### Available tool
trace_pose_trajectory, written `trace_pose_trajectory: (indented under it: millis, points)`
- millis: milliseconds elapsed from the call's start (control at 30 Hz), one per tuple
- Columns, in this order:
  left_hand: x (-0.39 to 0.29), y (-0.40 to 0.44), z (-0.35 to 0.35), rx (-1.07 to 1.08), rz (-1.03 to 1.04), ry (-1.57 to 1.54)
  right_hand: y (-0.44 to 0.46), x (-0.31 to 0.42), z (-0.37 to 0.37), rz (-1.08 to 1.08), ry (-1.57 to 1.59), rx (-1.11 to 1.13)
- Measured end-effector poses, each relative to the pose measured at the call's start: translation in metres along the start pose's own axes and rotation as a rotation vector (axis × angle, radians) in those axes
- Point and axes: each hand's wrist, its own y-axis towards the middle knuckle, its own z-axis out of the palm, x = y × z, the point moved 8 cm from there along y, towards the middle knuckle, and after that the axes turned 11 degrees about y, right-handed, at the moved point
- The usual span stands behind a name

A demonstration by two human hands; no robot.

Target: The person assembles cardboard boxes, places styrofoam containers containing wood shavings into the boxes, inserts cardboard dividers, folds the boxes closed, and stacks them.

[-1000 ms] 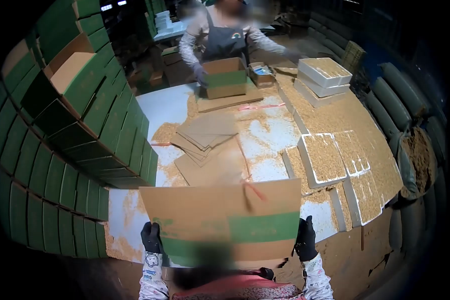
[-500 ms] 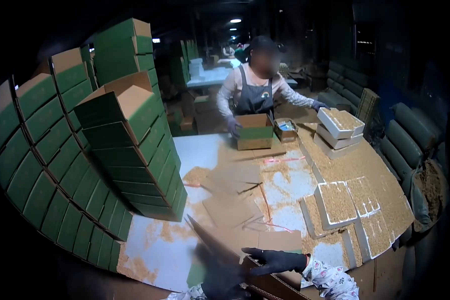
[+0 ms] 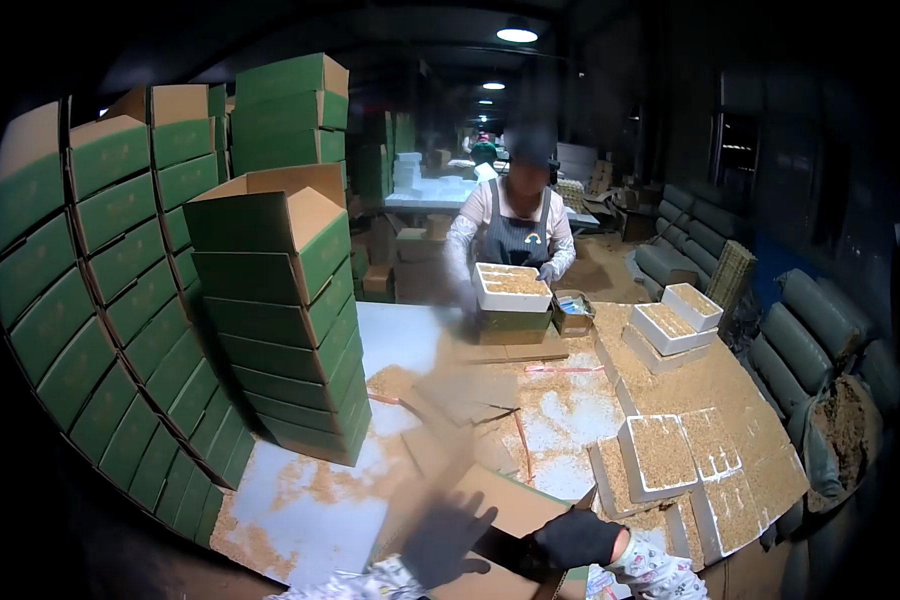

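At the bottom of the head view, a green and brown cardboard box [image 3: 518, 503] lies in front of me, part folded, its lower part cut off by the frame. My left hand [image 3: 444, 540], in a dark glove blurred by motion, is over the box's left side with fingers spread. Curled around the box's right edge is my right hand [image 3: 576, 541] in a black glove; its fingertips are partly hidden. A blurred brown flap stands up near my left hand. Flat cardboard lies on the table beyond.
A tall stack of green boxes [image 3: 280, 320] stands at left, with more stacks behind. Sawdust-like crumbs cover the table [image 3: 315, 500]. White trays [image 3: 660, 455] of crumbs sit at right. Across the table a co-worker [image 3: 515, 225] holds a white tray [image 3: 511, 287] over a green box.
My left hand has risen and spread its fingers; my right hand has moved slightly right and down. The co-worker has brought a white tray from the right stack to above the green box.
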Motion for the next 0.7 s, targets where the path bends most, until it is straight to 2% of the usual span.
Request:
trace_pose_trajectory:
  millis: [33, 100, 133, 167, 233, 300, 333, 400, 433, 467, 500, 567, 600, 633, 667, 700]
  points:
    - [-0.011, -0.001, 0.014, -0.074, -0.003, 0.029, 0.005, 0.011, 0.000, -0.014, -0.024, 0.067]
    - [-0.023, -0.002, 0.040, 0.050, 0.064, 0.047, 0.016, 0.017, -0.015, 0.022, -0.138, -0.088]
    - [-0.025, -0.004, 0.048, 0.115, 0.102, 0.061, 0.020, 0.028, -0.029, -0.150, 0.001, -0.315]
    - [-0.019, -0.004, 0.035, 0.160, 0.156, -0.013, 0.040, 0.018, -0.023, 0.006, 0.047, -0.346]
    - [0.010, -0.006, -0.003, 0.259, 0.268, -0.152, 0.037, 0.039, -0.043, -0.223, 0.138, -0.767]
    - [0.086, -0.003, -0.060, 0.083, -0.182, -0.463, 0.049, 0.032, -0.025, -0.181, 0.141, -0.759]
    - [0.091, -0.003, -0.057, 0.022, -0.200, -0.376, 0.047, 0.031, -0.013, -0.327, -0.021, -0.863]
    - [0.095, -0.009, -0.037, -0.109, -0.247, -0.211, 0.036, 0.006, -0.025, -0.175, 0.385, -1.136]
    - [0.060, -0.008, 0.006, 0.165, -0.252, -0.840, 0.031, -0.009, -0.026, -0.091, 0.592, -1.260]
    - [0.015, 0.003, 0.007, 0.303, -0.109, -0.567, 0.023, -0.019, -0.029, -0.017, 0.498, -1.377]
    - [-0.018, 0.004, 0.008, 0.431, 0.040, -0.288, 0.016, -0.045, -0.014, 0.056, 0.665, -1.479]
    - [-0.011, -0.009, 0.054, 0.236, 0.064, -0.289, -0.030, -0.054, -0.014, 0.131, 0.664, -1.652]
    - [0.029, -0.011, 0.049, 0.070, -0.086, -0.241, -0.047, -0.060, 0.000, 0.246, 0.537, -1.647]
    - [0.070, -0.028, 0.058, -0.068, -0.179, -0.371, -0.062, -0.061, 0.022, 0.366, 0.412, -1.615]
    - [0.110, -0.040, 0.061, -0.040, -0.421, -0.333, -0.046, -0.054, 0.056, 0.358, 0.533, -1.397]
    - [0.142, -0.053, 0.054, -0.197, -0.581, -0.621, -0.024, -0.051, 0.105, 0.291, 0.950, -1.231]
